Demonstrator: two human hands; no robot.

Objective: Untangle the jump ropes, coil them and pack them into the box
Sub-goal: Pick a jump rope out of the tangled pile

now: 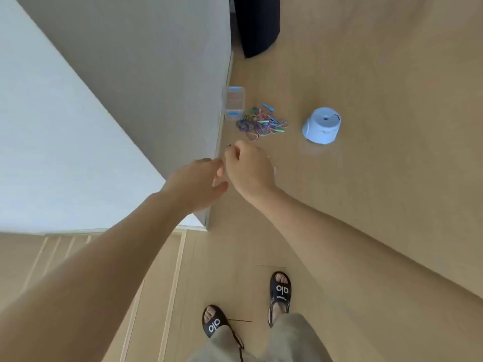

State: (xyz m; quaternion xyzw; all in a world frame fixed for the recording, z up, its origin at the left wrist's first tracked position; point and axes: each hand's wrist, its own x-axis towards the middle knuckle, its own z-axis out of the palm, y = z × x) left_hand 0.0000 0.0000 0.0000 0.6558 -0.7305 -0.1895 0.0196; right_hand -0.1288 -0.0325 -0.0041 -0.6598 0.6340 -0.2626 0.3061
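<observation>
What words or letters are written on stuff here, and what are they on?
"alo" in big white letters, on the strap of the left sandal.
"alo" in big white letters, on the strap of the right sandal; smaller print under it is too blurred to read.
The blue stool has a faint dark mark on its side, too small to read.
The clear box and the jump ropes show no readable text.

Ropes (pixel 261 124): multicoloured tangled heap on floor. Box (pixel 235 101): clear, blue latches, just beside, against wall.
</observation>
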